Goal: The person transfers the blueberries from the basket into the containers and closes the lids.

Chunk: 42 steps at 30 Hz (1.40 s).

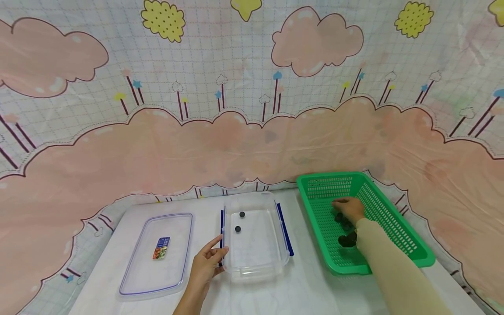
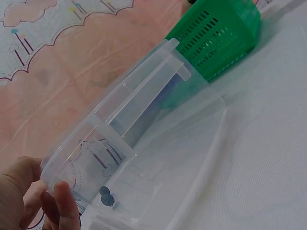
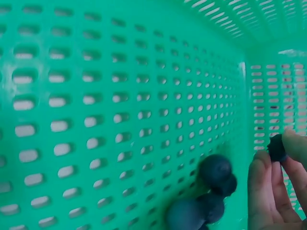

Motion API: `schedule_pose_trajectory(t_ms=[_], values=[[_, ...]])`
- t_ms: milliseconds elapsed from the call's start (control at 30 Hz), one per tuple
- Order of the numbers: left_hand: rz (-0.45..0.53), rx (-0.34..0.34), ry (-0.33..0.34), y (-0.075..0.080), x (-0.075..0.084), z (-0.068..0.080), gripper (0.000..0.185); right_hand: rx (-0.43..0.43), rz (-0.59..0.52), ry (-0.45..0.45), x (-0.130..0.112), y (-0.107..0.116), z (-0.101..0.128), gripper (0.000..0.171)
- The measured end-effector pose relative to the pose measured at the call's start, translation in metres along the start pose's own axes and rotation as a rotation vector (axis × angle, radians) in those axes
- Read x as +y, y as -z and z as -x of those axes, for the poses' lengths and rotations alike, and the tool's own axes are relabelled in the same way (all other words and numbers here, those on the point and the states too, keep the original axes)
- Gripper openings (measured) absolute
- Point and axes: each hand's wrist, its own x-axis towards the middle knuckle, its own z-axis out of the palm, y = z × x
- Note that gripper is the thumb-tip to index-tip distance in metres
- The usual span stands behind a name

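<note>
Step in hand, by the look of it: moving dark berries out of the green basket [image 1: 409, 245] into the clear container [image 1: 256, 267], w/ the pick just made. Right hand [image 3: 273, 191] is inside the basket, fingertips pinching one small dark berry [image 3: 276, 147], round w/ a crimped crown, dull blue-black; it sits just above the basket floor, near the far corner. A cluster of more berries [image 3: 211, 191] lies on the basket floor right beside the hand. Left hand [image 1: 206, 264] rests on the container's left wall, fingers straight, steadying, not clasping. Two berries [image 1: 239, 221] already lie inside the container, toward its far end. Its lid [image 1: 157, 284] lies flat, left of the container. Next move prob. calls for lifting clear of the basket rim and carrying leftward over the container w/o squeezing hard.
</note>
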Motion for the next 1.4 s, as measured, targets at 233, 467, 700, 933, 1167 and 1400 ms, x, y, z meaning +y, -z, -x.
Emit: schedule_pose_trajectory(t_ms=[233,467,700,933,1167,1400], values=[[0.004,0.0,0.0,0.001,-0.001,0.0,0.054,-0.04,-0.057,0.049,-0.014,-0.004,0.002,0.04],[0.002,-0.001,0.001,0.001,-0.002,-0.001,0.054,-0.08,-0.112,0.102,-0.026,-0.013,0.007,0.041],[-0.006,0.003,0.007,0.0,-0.003,-0.001,0.053,-0.126,-0.199,0.143,-0.033,-0.016,0.011,0.043],[0.001,-0.006,0.003,0.001,-0.003,-0.001,0.055,-0.148,-0.219,0.139,-0.037,-0.017,0.014,0.048],[0.008,-0.009,0.002,0.0,-0.003,-0.001,0.054,-0.163,-0.213,0.157,-0.047,-0.016,0.019,0.048],[0.002,-0.005,0.0,0.001,-0.002,-0.002,0.054,-0.197,-0.248,0.17,-0.062,-0.02,0.027,0.044]])
